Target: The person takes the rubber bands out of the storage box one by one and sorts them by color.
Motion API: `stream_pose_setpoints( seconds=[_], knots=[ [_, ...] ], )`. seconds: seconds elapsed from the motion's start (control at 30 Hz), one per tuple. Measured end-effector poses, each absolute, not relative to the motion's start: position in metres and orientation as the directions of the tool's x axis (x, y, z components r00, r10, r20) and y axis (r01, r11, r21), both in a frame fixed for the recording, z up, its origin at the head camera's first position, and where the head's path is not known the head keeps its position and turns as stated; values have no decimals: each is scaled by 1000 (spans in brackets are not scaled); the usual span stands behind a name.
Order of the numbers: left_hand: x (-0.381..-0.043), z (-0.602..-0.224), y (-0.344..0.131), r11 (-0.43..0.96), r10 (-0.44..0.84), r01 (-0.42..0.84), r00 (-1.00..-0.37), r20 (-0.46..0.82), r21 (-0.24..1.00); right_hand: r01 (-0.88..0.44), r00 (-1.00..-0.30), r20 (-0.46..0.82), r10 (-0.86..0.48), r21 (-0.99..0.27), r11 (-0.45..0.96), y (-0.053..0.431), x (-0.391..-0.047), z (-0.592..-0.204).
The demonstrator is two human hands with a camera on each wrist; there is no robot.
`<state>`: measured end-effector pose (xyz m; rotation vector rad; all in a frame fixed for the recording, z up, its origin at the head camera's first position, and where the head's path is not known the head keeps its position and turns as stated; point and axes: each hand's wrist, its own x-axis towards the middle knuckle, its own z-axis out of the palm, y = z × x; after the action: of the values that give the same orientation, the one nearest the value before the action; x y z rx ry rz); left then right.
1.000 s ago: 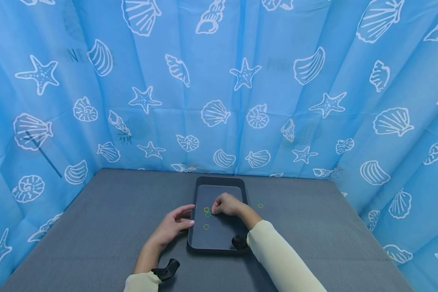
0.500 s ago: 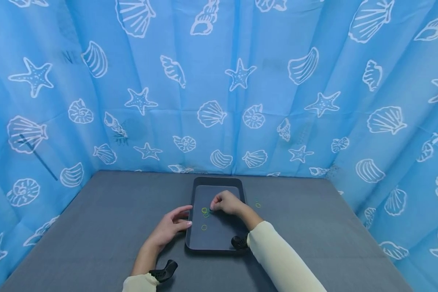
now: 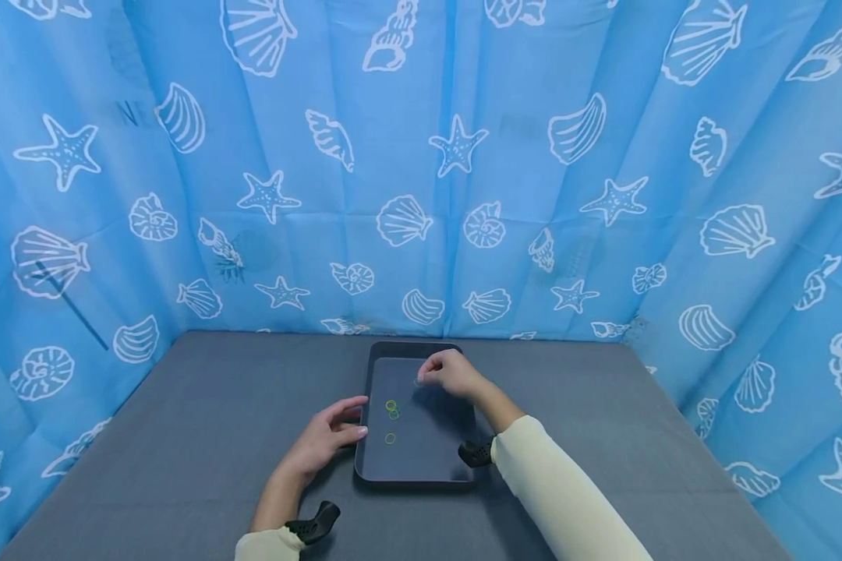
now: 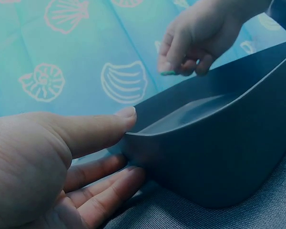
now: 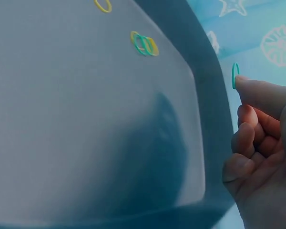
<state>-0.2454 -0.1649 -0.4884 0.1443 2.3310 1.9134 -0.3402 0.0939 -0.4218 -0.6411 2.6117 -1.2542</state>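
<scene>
My right hand [image 3: 454, 372] pinches a green rubber band [image 5: 235, 76] between thumb and fingertip, held above the tray. The dark grey tray [image 3: 421, 475] lies on the table. Inside it, a small cluster of yellow and green rubber bands [image 5: 144, 44] overlaps, and a single yellow rubber band [image 3: 390, 439] lies apart, nearer me. My left hand [image 3: 323, 438] is at the tray's left side. In the left wrist view its thumb touches the rim while the other fingers, fairly straight, rest against or beside the outer wall.
Grey cloth covers the table [image 3: 252, 389]. A blue curtain [image 3: 421, 171] with white shell prints stands behind it and along both sides. Each wrist carries a black mount [image 3: 316, 523].
My right hand has lifted the green band off the cluster and moved away and to the right. Bands seen right of the tray are now behind my right arm. The left hand stays.
</scene>
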Motion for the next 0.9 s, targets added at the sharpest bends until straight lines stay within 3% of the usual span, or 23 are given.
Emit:
stream_pose_setpoints(
  seconds=[0.4, 0.9],
  knots=[
    [-247, -490, -164, 188, 141, -10, -989, -38, 982, -247, -944, 62, -325, -787, 566, 116, -341, -410],
    [-246, -489, -165, 184, 151, -6, -988, -34, 983, -184, -982, 168, -86, -758, 626, 154, -349, -430]
  ],
)
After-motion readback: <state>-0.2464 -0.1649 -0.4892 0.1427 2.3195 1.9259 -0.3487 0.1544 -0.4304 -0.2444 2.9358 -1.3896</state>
